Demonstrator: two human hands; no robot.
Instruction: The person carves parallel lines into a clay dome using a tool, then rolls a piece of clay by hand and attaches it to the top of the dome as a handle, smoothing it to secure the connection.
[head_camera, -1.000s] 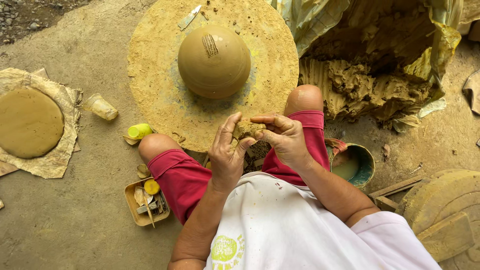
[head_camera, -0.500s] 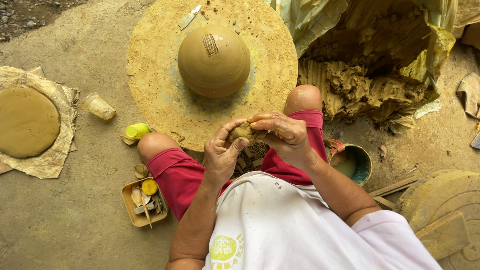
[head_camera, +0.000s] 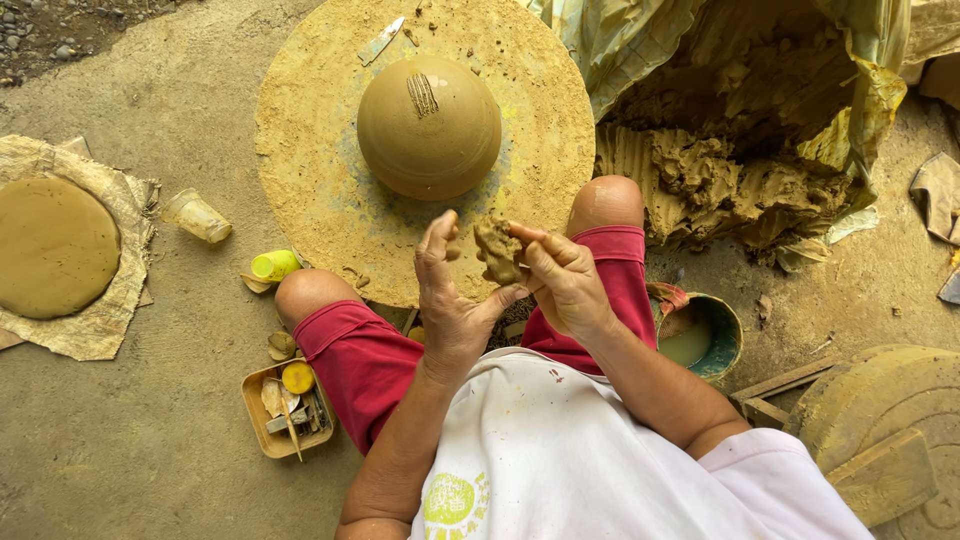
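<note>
In the middle of the frame, two muddy hands hold a small lump of clay (head_camera: 497, 250) just above the person's knees. The left hand (head_camera: 452, 300) is open, with its fingers (head_camera: 436, 240) spread and pointing up, and its thumb touches the bottom of the lump. The right hand (head_camera: 562, 278) pinches the lump from the right side with its thumb and first fingers. Right above the hands, in the upper middle of the frame, a smooth round clay dome (head_camera: 429, 127) sits on a big round wheel (head_camera: 310, 190) dusted with dry clay. The dome has a small patch of scratched lines near its top. A thin flat tool (head_camera: 381, 40) lies on the wheel near its top edge. In the upper right is a big heap of wet clay (head_camera: 730, 180) wrapped in plastic sheet. At the left edge, a flat round clay disc (head_camera: 52, 245) lies on a cloth on the ground. Near the left knee are a clear plastic cup (head_camera: 196, 216) on its side and a small yellow cup (head_camera: 273, 265). Below them, a little tray (head_camera: 252, 412) holds small tools, though they are too small to tell apart. By the right knee is a bowl (head_camera: 728, 338) that seems to hold muddy water.
</note>
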